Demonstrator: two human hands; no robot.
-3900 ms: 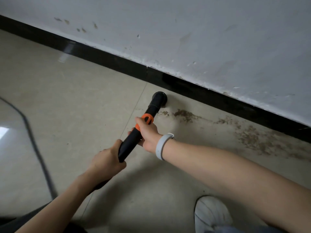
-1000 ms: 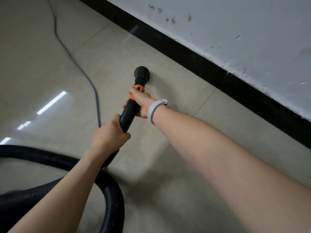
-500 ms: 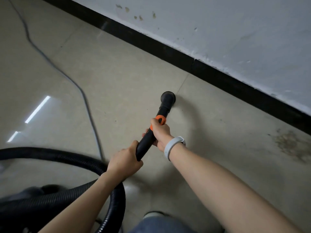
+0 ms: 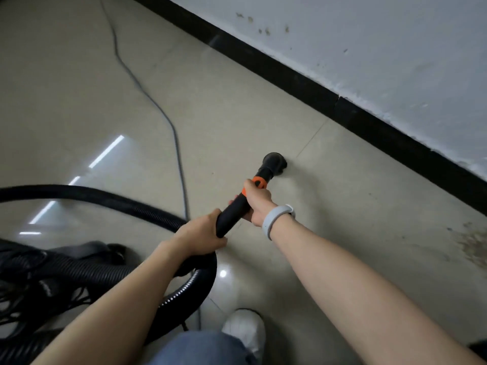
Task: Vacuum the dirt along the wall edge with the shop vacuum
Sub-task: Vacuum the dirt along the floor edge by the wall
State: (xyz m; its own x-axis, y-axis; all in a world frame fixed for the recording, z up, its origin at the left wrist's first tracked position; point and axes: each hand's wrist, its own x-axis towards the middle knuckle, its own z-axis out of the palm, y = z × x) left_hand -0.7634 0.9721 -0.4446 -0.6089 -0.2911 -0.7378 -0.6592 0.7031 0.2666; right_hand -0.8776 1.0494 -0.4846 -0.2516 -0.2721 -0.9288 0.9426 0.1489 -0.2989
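Nearest the person, a white shoe (image 4: 246, 330) and a denim-clad leg (image 4: 205, 347) stand on the tiled floor (image 4: 66, 88). To the left, the ribbed black hose (image 4: 184, 291) loops across the floor toward a dark mass of vacuum parts and straps at the lower left edge; that mass is blurred and cannot be identified in detail.

The left hand (image 4: 201, 237) grips the rear end of the black wand (image 4: 233, 214), fingers curled fully around it. The right hand (image 4: 257, 204) grips the wand further forward, fingers wrapped just behind the orange collar (image 4: 257, 183); a pale wristband (image 4: 276, 218) sits on that wrist. The wand slopes down and away from the person.

The round black nozzle (image 4: 272, 164) rests on the floor, beside a tile joint and well short of the black baseboard (image 4: 290, 77). Bare tile lies between nozzle and baseboard.

The dirt (image 4: 471, 245) lies to the right, near the right edge of the view, close to the baseboard and well apart from the nozzle.

A thin grey cord (image 4: 160, 111) runs across the floor left of the nozzle toward the far edge. Open floor extends to its left. Beyond the baseboard rises the white wall (image 4: 382, 35), chipped along its lower edge.
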